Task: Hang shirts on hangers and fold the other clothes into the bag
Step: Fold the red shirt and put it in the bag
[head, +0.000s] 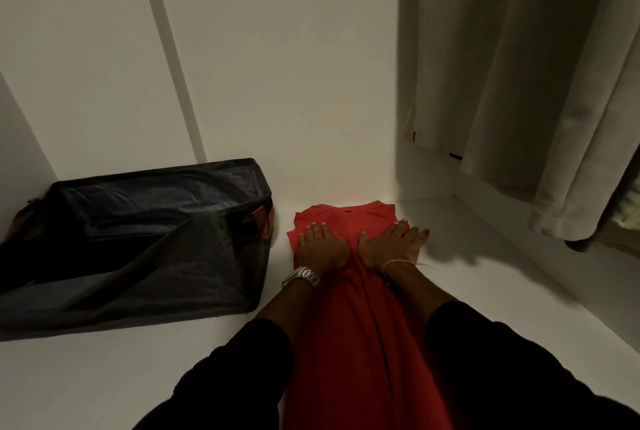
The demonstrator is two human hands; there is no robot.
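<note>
the red garment (349, 277) is pressed flat at 6 o'clock by the left hand (320, 245) and right hand (393, 244), fingers spread; creases should be smoothed outward before folding toward the bag (138, 242) at 9.

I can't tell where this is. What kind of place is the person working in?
Probably inside a wardrobe or closet: pale garments hang above a white shelf, beside a dark storage bag and a red garment.

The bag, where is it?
In the head view, the dark bag sits on the white shelf at the left, against the back wall, just left of the red cloth.
</note>
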